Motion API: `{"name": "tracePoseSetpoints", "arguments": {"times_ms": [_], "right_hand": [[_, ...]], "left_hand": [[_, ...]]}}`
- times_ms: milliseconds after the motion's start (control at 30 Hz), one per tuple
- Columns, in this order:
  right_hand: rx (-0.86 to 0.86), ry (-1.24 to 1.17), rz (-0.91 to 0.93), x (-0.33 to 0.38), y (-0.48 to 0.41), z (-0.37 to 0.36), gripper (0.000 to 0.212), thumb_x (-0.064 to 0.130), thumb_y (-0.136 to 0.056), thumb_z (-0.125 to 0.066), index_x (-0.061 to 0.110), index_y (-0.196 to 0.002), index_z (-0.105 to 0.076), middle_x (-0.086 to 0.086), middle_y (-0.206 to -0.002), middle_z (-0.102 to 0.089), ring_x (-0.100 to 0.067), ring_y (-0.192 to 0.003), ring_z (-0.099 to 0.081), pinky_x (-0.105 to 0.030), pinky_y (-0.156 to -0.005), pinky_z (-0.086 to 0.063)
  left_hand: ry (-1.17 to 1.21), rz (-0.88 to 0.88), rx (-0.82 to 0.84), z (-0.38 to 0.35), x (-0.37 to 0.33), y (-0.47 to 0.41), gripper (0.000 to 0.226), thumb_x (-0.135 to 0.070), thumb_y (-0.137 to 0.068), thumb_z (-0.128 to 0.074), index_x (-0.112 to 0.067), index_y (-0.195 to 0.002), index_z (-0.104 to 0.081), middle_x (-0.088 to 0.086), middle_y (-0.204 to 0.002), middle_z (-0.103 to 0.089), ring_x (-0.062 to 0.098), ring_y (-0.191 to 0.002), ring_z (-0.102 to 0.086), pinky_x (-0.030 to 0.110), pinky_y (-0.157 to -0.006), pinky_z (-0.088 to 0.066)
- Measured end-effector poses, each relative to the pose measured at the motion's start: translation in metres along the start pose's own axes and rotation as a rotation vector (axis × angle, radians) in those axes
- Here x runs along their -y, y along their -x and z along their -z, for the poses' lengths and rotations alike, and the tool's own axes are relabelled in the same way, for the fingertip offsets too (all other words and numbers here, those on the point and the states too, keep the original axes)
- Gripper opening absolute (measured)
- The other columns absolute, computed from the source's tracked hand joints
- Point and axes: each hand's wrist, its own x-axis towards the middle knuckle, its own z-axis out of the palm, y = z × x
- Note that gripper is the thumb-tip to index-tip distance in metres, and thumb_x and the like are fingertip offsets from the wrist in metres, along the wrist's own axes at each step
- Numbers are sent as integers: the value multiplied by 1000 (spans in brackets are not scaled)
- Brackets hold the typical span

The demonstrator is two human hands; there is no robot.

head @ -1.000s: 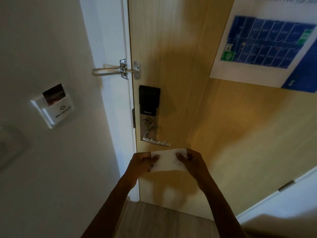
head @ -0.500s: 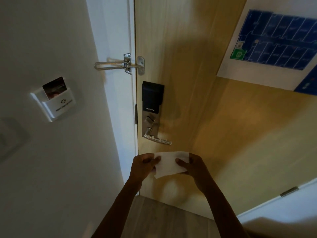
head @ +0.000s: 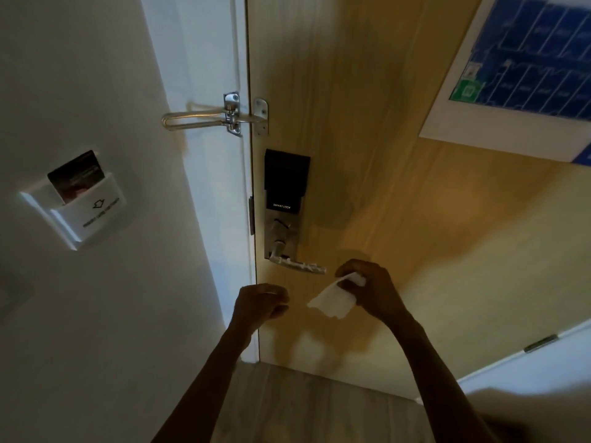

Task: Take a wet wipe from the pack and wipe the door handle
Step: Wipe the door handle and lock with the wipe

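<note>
A silver lever door handle (head: 297,264) sticks out to the right from a metal lock plate under a black smart lock (head: 286,180) on the wooden door (head: 383,193). My right hand (head: 371,290) is just right of the handle's tip and pinches a white wet wipe (head: 332,301) that hangs down to the left. My left hand (head: 260,303) is below the handle, fingers curled, with nothing in it. The wipe pack is out of view.
A metal swing bar guard (head: 217,118) bridges the white door frame (head: 217,187) and the door above the lock. A key card holder (head: 80,203) with a card is on the left wall. A blue floor plan (head: 524,68) hangs on the door at upper right.
My left hand has let go of the wipe and dropped to the left. My right hand has risen with the wipe toward the handle's tip. The view has moved closer to the door.
</note>
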Motion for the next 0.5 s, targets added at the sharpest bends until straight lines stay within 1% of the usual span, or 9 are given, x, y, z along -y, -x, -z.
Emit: {"name": "tracePoseSetpoints", "arguments": {"times_ms": [67, 133, 200, 267, 333, 367, 433, 500], "right_hand": [[28, 70, 59, 0, -13, 1, 8, 13, -80, -71, 21, -83, -69, 8, -81, -68, -2, -70, -65, -21, -57, -51], [51, 98, 96, 0, -24, -1, 6, 15, -79, -70, 20, -81, -69, 7, -80, -69, -7, -72, -66, -25, -60, -52], [56, 114, 120, 0, -34, -4, 7, 10, -79, -70, 17, -80, -70, 4, -79, -70, -7, -72, -65, -19, -60, -48], [28, 125, 151, -1, -42, -9, 9, 6, -80, -73, 14, -80, -70, 4, -79, -69, 1, -73, -62, -13, -62, -44], [-41, 122, 169, -5, -49, -17, 7, 9, -81, -75, 12, -85, -70, 4, -82, -67, 8, -76, -59, -8, -67, -42], [-87, 108, 138, -7, -51, -22, 11, 13, -81, -76, 11, -91, -71, 5, -87, -67, 8, -79, -58, -7, -71, -42], [-166, 90, 53, -8, -54, -30, 25, 18, -79, -78, 15, -102, -68, 7, -98, -67, 1, -87, -59, -15, -75, -47], [-206, 87, 52, -6, -53, -37, 29, 20, -81, -76, 20, -107, -64, 7, -102, -68, -10, -90, -63, -24, -73, -52]], "left_hand": [[37, -56, -84, 14, -1, -11, 14, -6, -85, -66, -5, -99, -71, 18, -96, -73, 30, -86, -73, 42, -79, -60], [18, -126, -132, 24, -4, -24, 16, -7, -85, -67, -5, -101, -70, 18, -95, -73, 29, -86, -73, 34, -74, -61], [-11, -172, -140, 27, -11, -35, 16, -10, -83, -69, -7, -99, -71, 15, -94, -74, 28, -86, -73, 29, -72, -61], [-48, -202, -136, 27, -20, -43, 16, -11, -82, -72, -11, -98, -73, 11, -93, -75, 24, -85, -74, 32, -74, -61], [-79, -231, -109, 27, -27, -51, 14, -9, -81, -73, -18, -92, -76, 6, -90, -76, 21, -82, -74, 34, -76, -60], [-106, -239, -97, 27, -30, -54, 17, -9, -80, -73, -24, -87, -76, 2, -87, -76, 19, -81, -74, 33, -75, -60], [-177, -254, -88, 28, -33, -62, 19, -9, -78, -75, -28, -82, -77, -3, -81, -77, 14, -77, -73, 27, -74, -59], [-231, -273, -86, 28, -35, -66, 16, -11, -76, -77, -23, -87, -77, -7, -77, -76, 10, -73, -73, 24, -73, -59]]}}
